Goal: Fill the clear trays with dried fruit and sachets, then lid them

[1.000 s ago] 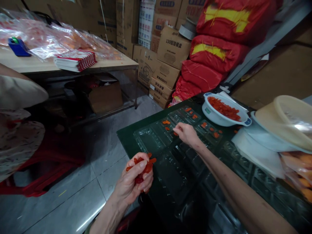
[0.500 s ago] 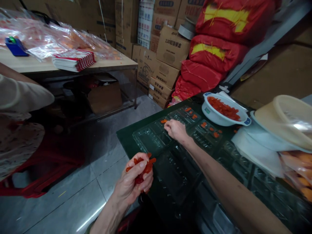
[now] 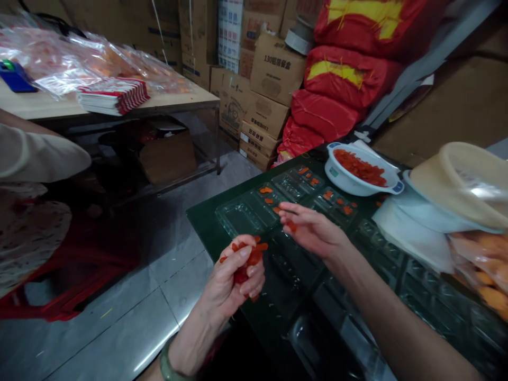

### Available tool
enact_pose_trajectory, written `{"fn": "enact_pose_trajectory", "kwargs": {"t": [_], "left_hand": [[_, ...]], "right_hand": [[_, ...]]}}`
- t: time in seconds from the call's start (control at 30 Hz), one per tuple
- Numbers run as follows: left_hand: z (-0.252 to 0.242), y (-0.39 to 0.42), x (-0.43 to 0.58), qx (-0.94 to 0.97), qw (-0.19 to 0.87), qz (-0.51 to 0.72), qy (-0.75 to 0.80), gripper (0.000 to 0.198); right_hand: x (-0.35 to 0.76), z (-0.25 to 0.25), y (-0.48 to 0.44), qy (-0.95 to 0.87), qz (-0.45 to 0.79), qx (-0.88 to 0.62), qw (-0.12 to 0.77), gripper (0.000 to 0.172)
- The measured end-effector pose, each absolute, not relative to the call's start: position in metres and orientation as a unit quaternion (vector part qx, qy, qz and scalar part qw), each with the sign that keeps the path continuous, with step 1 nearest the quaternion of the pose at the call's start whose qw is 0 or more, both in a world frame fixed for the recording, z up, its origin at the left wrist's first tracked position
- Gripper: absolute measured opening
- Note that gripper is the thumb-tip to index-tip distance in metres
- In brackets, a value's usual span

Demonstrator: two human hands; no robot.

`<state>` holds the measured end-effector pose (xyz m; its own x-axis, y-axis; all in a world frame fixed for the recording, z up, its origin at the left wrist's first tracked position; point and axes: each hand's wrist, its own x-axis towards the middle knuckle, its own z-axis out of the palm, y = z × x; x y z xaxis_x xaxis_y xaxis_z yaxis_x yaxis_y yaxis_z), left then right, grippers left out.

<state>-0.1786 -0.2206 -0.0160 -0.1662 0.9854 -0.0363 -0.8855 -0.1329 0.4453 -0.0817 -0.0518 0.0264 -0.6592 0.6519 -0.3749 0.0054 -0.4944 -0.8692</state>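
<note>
Left hand (image 3: 230,278) packed, right hand (image 3: 311,230) half open over the dark green counter (image 3: 202,214)

Two bare hands are at work. The left is closed around one bunch of small, glossy orange-red pieces (image 3: 254,256); several ends stick out past the thumb, but the fingers hide their number. One pale green bangle (image 3: 169,365) circles that wrist. The right hand hangs just beside it, fingers stretched and loosely curled; one orange-red piece (image 3: 291,226) shows among them, though whether it is gripped I cannot tell.

Three clear plastic trays with orange pieces lie beyond the hands. The nearest tray (image 3: 256,212), at the right fingertips, shows three spots of orange, the closest almost meeting the fingers from this angle. Farther out, a second tray (image 3: 291,186) has about three, and a third tray (image 3: 333,208), beyond the right hand, about four. More trays stretch below and right of the right hand, too dim to count.

Past that hand stands one white oval plastic bowl (image 3: 339,181) with two blue-marked handles, heaped with orange-red pieces, and right of it one beige round plastic basin (image 3: 426,174). Well left of the left hand, one cream sleeve (image 3: 43,156) belongs to another person
</note>
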Motion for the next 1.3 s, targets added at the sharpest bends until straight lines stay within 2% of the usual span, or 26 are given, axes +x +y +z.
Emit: {"fn": "enact_pose_trajectory", "kwargs": {"t": [0.1,0.17,0.27,0.43,0.57,0.77,0.9,1.03,1.2,1.3], "left_hand": [[-0.016,-0.217,-0.172,0.142,0.635,0.738,0.178,0.007],[-0.017,-0.217,-0.169,0.145,0.639,0.734,0.178,0.008],[-0.016,-0.217,-0.167,0.146,0.645,0.727,0.186,0.009],[-0.015,-0.216,-0.166,0.157,0.635,0.731,0.197,0.009],[-0.016,-0.214,-0.161,0.162,0.639,0.727,0.192,0.008],[-0.015,-0.215,-0.159,0.153,0.634,0.734,0.189,0.011],[-0.017,-0.218,-0.165,0.150,0.625,0.740,0.196,0.010],[-0.022,-0.217,-0.169,0.150,0.626,0.739,0.198,0.010],[-0.024,-0.216,-0.168,0.145,0.630,0.738,0.192,0.013],[-0.024,-0.216,-0.168,0.141,0.629,0.739,0.194,0.012]], "right_hand": [[-0.039,0.030,-0.053,-0.351,0.815,-0.391,0.245,0.037],[-0.016,0.028,-0.045,-0.312,0.802,-0.429,0.273,0.031],[0.005,0.023,-0.033,-0.298,0.796,-0.458,0.262,0.025],[0.004,0.021,-0.027,-0.339,0.799,-0.417,0.271,0.042],[-0.026,0.011,-0.031,-0.387,0.757,-0.396,0.348,0.042],[-0.067,-0.018,-0.030,-0.428,0.671,-0.385,0.467,0.030],[-0.061,-0.023,-0.022,-0.487,0.643,-0.370,0.461,0.030],[-0.053,-0.028,-0.022,-0.631,0.546,-0.339,0.435,0.028],[-0.057,-0.035,-0.027,-0.718,0.512,-0.287,0.374,0.044],[-0.055,-0.033,-0.023,-0.711,0.534,-0.279,0.363,0.046]]}}
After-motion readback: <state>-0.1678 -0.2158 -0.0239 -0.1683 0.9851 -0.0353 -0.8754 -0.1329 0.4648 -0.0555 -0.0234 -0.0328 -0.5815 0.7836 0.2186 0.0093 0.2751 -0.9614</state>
